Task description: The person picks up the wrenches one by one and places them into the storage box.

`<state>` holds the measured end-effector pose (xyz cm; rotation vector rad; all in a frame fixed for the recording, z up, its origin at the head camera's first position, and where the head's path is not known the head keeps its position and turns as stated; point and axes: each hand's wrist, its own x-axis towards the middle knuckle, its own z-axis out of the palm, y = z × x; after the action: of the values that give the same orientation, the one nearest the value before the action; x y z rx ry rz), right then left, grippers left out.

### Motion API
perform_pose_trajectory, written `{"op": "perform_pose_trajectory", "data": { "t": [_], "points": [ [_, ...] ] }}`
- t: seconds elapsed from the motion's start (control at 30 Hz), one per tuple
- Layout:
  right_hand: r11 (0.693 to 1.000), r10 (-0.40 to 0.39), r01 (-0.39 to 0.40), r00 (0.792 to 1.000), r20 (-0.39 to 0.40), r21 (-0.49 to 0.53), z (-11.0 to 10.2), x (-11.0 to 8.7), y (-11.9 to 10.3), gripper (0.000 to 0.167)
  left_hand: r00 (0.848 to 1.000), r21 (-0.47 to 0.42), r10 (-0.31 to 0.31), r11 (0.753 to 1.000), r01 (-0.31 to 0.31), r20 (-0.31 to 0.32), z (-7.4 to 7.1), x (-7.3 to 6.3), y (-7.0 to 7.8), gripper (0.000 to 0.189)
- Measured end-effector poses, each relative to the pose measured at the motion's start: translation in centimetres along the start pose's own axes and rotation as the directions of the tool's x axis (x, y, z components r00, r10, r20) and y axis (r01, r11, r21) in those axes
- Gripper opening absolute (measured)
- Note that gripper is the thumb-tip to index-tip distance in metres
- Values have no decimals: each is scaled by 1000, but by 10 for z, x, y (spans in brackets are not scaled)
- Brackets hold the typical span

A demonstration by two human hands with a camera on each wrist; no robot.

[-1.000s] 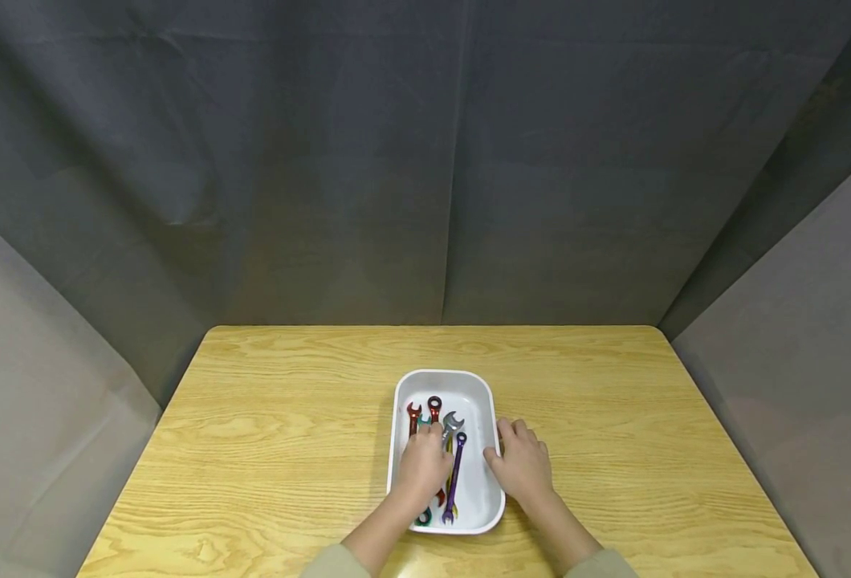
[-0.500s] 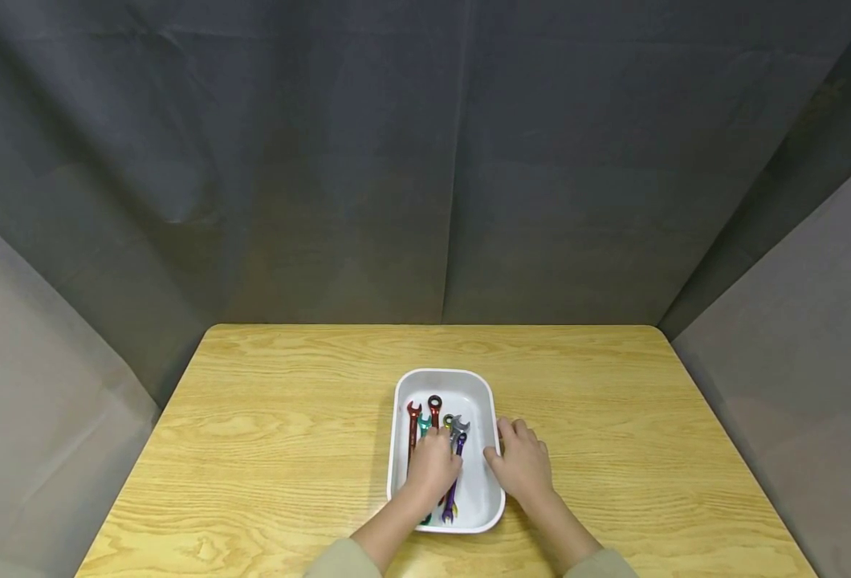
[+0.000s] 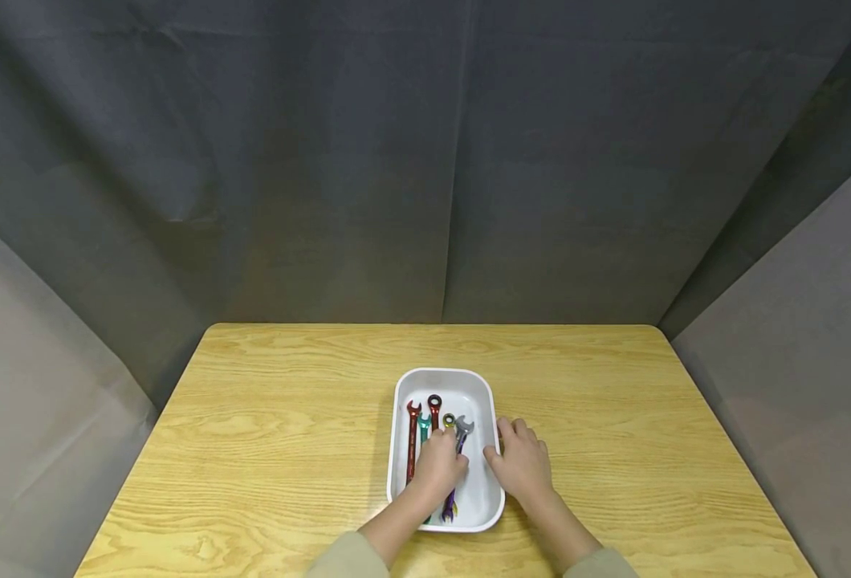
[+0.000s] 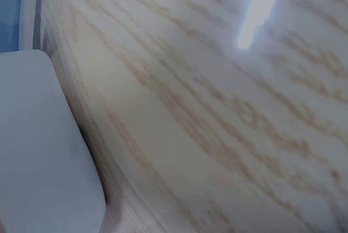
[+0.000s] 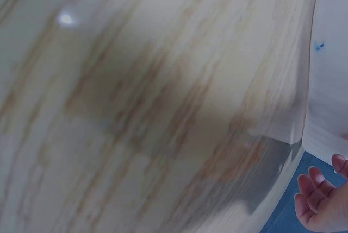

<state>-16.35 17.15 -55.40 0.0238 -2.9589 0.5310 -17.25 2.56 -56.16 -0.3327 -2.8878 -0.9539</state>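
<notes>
A white tray [image 3: 480, 486] holds several combination wrenches lying roughly lengthwise. My left hand [image 3: 437, 470] reaches into it and grips a silver wrench [image 3: 465, 424], whose open-end head sticks out past the fingers. Partly beneath that lies a purple wrench [image 3: 449, 509], along with a yellow one [image 3: 449, 419]. On the left side are a red wrench [image 3: 413, 441], a teal wrench [image 3: 424, 424] and a dark red ring-ended wrench [image 3: 435, 403]. The hand hides their middles. My right hand [image 3: 523, 461] holds the tray's right wall, thumb over the rim and fingers outside.
The tray stands near the front middle of a wood-grain table [image 3: 295, 433]. Dark grey cloth [image 3: 339, 160] hangs behind the table's back edge, and paler panels [image 3: 801, 345] rise at both sides.
My left hand has shifted right inside the tray, bringing the silver wrench over the purple one. The yellow ring end and more of the red and teal wrenches now show. The right hand stays put.
</notes>
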Motion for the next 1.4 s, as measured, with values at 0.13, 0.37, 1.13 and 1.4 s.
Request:
{"op": "perform_pose_trajectory", "data": {
  "t": [0.13, 0.37, 1.13, 1.4],
  "points": [
    [1000, -1, 1, 1000, -1, -6, 0, 0, 1, 43, 999, -81, -1, 997, 4, 39, 1, 1, 0, 21],
    [1000, -3, 3, 1000, -5, -8, 1, -1, 2, 44, 997, -208, 18, 978, 0, 82, 5, 2, -2, 14],
    [1000, -4, 4, 1000, -6, -2, -1, -2, 5, 44, 994, -171, 75, 983, -61, 80, 10, -1, 8, 12],
    [1000, -4, 4, 1000, -9, -1, -2, -2, 5, 44, 995, -181, 70, 982, -55, 77, 12, -1, 8, 19]
  ]
}}
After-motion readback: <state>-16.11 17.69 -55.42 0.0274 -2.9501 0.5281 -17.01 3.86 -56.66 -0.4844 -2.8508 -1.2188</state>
